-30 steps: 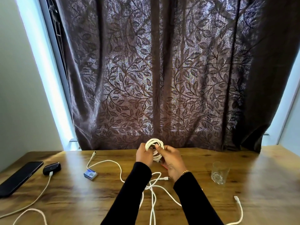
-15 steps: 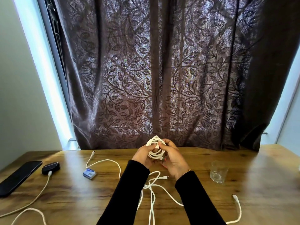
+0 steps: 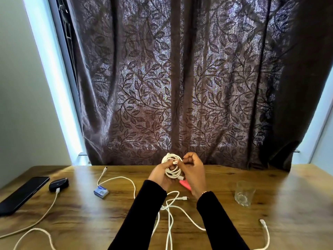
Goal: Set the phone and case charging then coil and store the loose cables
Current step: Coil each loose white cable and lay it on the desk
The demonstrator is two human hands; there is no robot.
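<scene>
On the left of the brown wooden desk (image 3: 75,222), the flat black rectangular phone (image 3: 22,193) is lying just beside the small black oval case (image 3: 58,184); a white charging cable (image 3: 46,212) is entering the case, while any plug at the phone is not discernible, so its charging state cannot be confirmed. A small blue rectangular box (image 3: 101,191) is resting further right, near a loose white cable (image 3: 124,181) that is trailing toward the centre. There, the left hand (image 3: 160,175) is gripping the white coiled cable bundle (image 3: 172,166), lifted above the desk, and the right hand (image 3: 193,171) is pinching the bundle's white connector end (image 3: 175,162) against the loops. Risk: if the end is not being tucked firmly, the stiff loops are likely to spring open once either grip is relaxing. Below the wrists, further loose white cables (image 3: 171,210) are crossing one another; pulling one strand is likely to drag or knot the others. A pink object (image 3: 185,184) is showing beneath the right hand, mostly hidden and not identifiable. To the right, a clear drinking glass (image 3: 244,193) is standing upright; a swinging cable end could be tipping it. A white cable with plug (image 3: 264,226) is running off the lower edge, so its far end is cut off. No storage place is visible.
</scene>
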